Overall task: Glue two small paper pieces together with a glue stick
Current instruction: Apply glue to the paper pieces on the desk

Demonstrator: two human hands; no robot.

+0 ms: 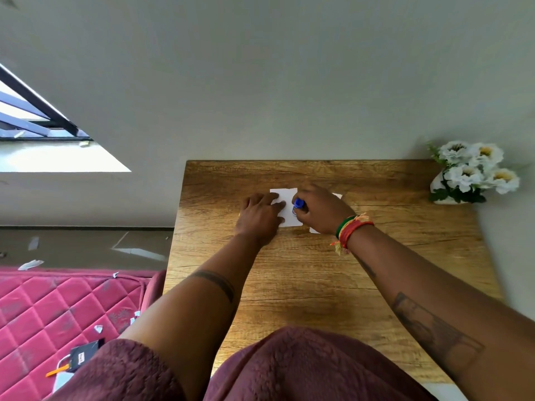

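A white paper piece (286, 208) is lying mid-table (289, 285) as the left hand (259, 217) is pinning it with flat fingers and the right hand (321, 211) is gripping a blue glue stick (298, 204) against it; a second piece (337, 196) is showing just beyond the right hand. Light, flimsy paper probably needs holding down near its edge.

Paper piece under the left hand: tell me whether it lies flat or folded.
Flat: the paper piece lies spread on the table, left hand pressing it.

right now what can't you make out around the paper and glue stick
- Head view: the second paper lies mostly under the right hand.
- The glue stick tip is hidden by that hand's fingers, so contact is unclear.
- The left hand covers the first paper at its left edge.
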